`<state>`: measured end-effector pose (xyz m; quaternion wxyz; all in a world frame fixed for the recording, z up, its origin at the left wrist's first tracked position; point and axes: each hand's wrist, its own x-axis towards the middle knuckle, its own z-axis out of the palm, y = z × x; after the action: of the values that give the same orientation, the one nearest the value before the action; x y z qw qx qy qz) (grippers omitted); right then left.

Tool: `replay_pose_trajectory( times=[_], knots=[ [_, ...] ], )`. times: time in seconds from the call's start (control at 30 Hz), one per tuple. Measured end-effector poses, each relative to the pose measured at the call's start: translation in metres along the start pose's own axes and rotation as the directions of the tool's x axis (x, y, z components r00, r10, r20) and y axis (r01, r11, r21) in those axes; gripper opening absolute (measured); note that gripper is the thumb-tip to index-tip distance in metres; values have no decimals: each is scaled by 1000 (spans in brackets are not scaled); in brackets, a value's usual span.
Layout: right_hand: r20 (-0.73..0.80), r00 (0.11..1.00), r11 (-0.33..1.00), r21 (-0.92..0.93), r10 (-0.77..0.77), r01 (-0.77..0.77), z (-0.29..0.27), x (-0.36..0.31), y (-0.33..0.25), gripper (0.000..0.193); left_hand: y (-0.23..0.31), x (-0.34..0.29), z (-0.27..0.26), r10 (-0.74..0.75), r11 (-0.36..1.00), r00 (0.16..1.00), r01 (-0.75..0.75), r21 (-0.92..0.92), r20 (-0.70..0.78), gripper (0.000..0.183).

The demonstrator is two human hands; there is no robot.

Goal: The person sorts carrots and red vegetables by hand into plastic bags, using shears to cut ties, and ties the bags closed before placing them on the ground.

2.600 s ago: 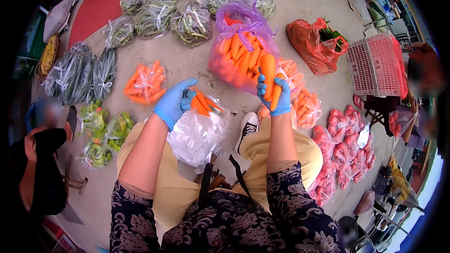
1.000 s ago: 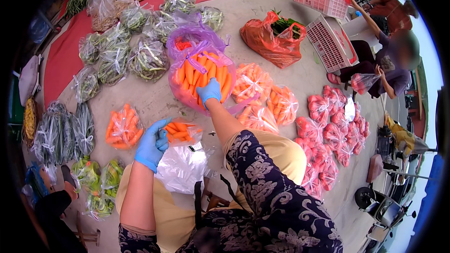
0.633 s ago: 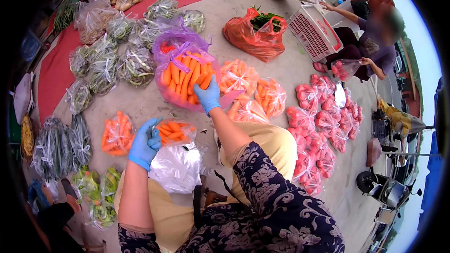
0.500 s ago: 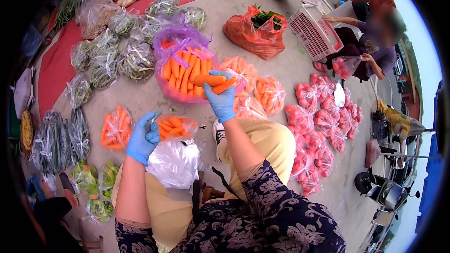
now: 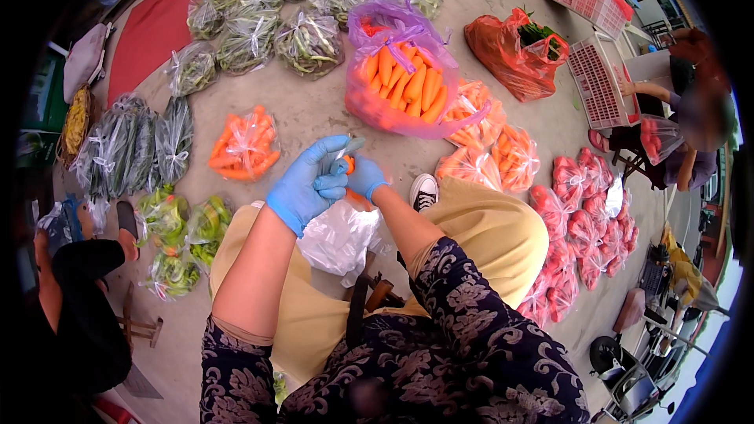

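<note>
My left hand (image 5: 305, 186), in a blue glove, grips the twisted mouth of a clear plastic bag (image 5: 339, 237) that hangs over my lap. My right hand (image 5: 364, 178), also gloved in blue, is pressed against it at the bag's mouth and closed on carrots (image 5: 348, 163); only slivers of orange show between the fingers. Just beyond the hands stands a big open pink bag (image 5: 369, 106) full of loose carrots (image 5: 404, 82). How much is in the clear bag is hidden by my hands.
Tied bags of carrots lie at the left (image 5: 245, 145) and right (image 5: 503, 153). Bags of green vegetables (image 5: 306, 39) line the far side and the left (image 5: 129, 149). Red produce bags (image 5: 585, 212), an orange-red bag (image 5: 514, 47) and pink crates (image 5: 601, 82) are at the right, beside a seated person (image 5: 691, 122). Another person (image 5: 78, 306) sits at the left.
My right hand took carrots from the big pink bag and brought them back to the clear bag. My left hand stayed on the bag's mouth. The view has swung slightly.
</note>
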<state>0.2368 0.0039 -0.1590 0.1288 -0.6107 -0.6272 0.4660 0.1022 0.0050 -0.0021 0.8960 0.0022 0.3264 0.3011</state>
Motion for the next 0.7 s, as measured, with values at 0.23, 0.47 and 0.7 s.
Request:
replay_pose_trajectory(
  times=[0.23, 0.47, 0.7],
  knots=[
    [-133, 977, 948, 295, 166, -121, 24, 20, 30, 66, 13, 4, -3, 23, 997, 1000, -22, -71, 13, 53],
    [358, 893, 959, -182, 273, -220, -25, -1, 37, 77, 52, -10, -36, 171, 984, 964, -175, -4, -204, 35],
    [423, 895, 683, -696, 141, 221, -71, -15, 47, 36, 45, 2, -85, 317, 919, 862, -175, 354, -396, 21]
  ],
)
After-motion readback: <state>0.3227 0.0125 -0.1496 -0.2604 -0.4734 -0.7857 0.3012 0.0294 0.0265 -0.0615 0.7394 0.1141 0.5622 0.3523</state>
